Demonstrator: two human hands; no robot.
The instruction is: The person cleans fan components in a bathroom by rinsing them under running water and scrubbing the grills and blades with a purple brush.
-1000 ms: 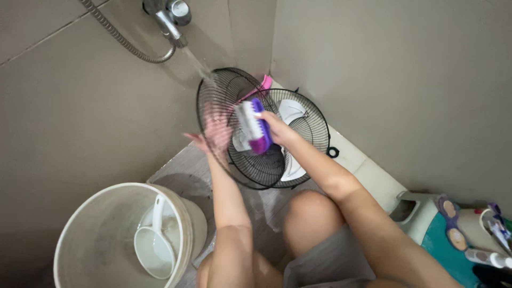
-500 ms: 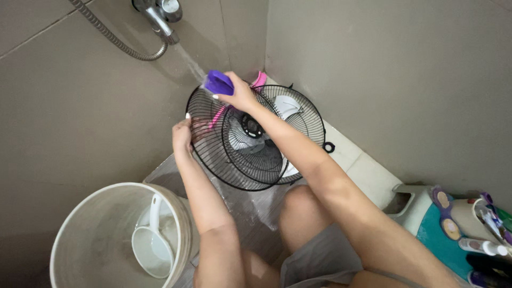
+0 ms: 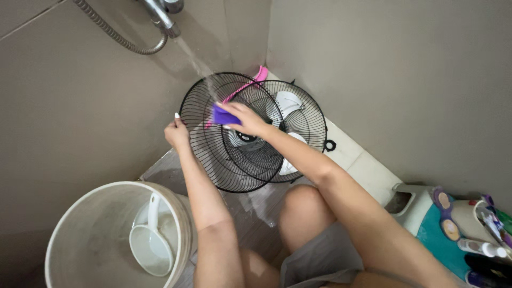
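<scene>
Fan grille (image 3: 213,154), black wire, stands tilted on the wet floor under the tap's (image 3: 162,15) stream, its rim gripped by the left hand (image 3: 177,133) to steady it while the right hand (image 3: 246,118), fingers closed on a purple brush (image 3: 224,115), presses against the wires; beside them a white bucket (image 3: 80,213) holds a dipper (image 3: 150,242).

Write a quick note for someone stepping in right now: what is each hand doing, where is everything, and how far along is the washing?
Left hand: grips the rim of the front grille, holding it upright.
Right hand: presses a purple brush on the grille's upper wires.
Tap is running; its stream lands on the grille.
Second grille and white blades lean behind, in the corner.
Bucket with a ladle sits at the left.
Done: grille wet, scrubbing under way.
Left: cannot tell how much of the grille is clean.
</scene>
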